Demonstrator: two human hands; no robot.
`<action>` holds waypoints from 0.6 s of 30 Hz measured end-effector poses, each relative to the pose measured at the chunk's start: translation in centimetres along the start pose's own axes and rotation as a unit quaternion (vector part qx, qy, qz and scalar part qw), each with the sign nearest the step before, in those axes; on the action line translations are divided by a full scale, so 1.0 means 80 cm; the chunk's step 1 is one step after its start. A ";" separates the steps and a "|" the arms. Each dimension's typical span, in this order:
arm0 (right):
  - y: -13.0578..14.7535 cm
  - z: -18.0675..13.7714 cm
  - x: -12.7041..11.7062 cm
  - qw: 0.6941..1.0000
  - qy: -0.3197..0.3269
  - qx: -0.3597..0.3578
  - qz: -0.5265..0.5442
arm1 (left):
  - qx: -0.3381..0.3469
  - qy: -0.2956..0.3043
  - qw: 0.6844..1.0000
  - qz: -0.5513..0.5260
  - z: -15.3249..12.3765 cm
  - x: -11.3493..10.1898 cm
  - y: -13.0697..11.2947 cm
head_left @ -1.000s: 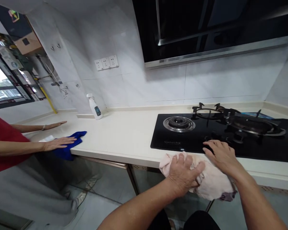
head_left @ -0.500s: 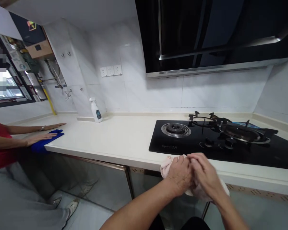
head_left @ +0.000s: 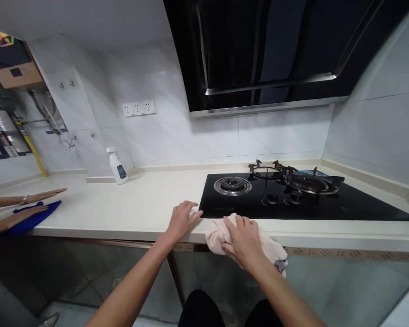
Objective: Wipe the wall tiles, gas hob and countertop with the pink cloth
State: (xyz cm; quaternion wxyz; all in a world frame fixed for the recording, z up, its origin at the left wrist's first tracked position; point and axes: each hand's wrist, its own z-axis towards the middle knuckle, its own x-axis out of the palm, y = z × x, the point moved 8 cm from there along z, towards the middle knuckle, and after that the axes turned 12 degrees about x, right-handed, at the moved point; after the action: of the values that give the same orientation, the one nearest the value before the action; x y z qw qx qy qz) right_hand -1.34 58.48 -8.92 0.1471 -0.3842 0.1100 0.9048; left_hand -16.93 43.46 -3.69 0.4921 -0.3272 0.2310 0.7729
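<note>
My right hand grips a pale pink cloth at the front edge of the white countertop. The cloth is bunched under my fingers, and its loose end with a dark patch hangs over the edge to the right. My left hand is off the cloth, at the counter beside the front left corner of the black gas stove. Its thumb and fingers are apart, with a small whitish patch showing between them that I cannot make out clearly.
A white spray bottle stands against the back wall. At the far left, another person's hands lie on the counter, one on a blue cloth. A pan support sits on the stove, under the black range hood.
My hands were together on the cloth; now the left has let go and moved left onto the counter. The view has turned right. The other person's blue cloth lies more spread out.
</note>
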 end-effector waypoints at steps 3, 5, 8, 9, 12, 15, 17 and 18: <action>0.060 0.019 0.008 1.000 0.015 -0.025 -0.002 | -0.058 0.027 0.997 0.039 0.007 0.011 0.029; 0.087 0.025 0.013 0.999 0.007 -0.037 0.002 | -0.089 0.071 0.993 0.035 0.007 0.028 0.041; 0.099 0.022 0.017 0.998 -0.013 -0.055 0.015 | -0.110 0.110 0.988 0.012 0.004 0.045 0.054; 0.097 0.019 0.018 0.997 -0.020 -0.065 0.021 | -0.112 0.111 0.987 0.009 0.003 0.046 0.057; 0.078 0.008 0.016 0.993 -0.040 -0.106 0.039 | -0.110 0.115 0.987 0.013 0.004 0.046 0.061; 0.042 -0.003 0.013 0.987 -0.055 -0.142 0.045 | -0.099 0.126 0.987 0.030 0.006 0.043 0.057; 0.003 -0.010 0.011 0.987 -0.060 -0.144 0.039 | -0.096 0.135 0.985 0.040 0.006 0.041 0.053; -0.021 -0.014 0.009 0.988 -0.062 -0.135 0.033 | -0.096 0.140 0.985 0.041 0.007 0.041 0.052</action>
State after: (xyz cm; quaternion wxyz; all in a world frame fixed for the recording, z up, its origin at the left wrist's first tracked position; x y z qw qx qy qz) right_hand -0.48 59.85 -10.30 0.0701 -0.3400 -0.0098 0.9378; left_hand -21.84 44.12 -5.54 0.3890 -0.4685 0.2355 0.7575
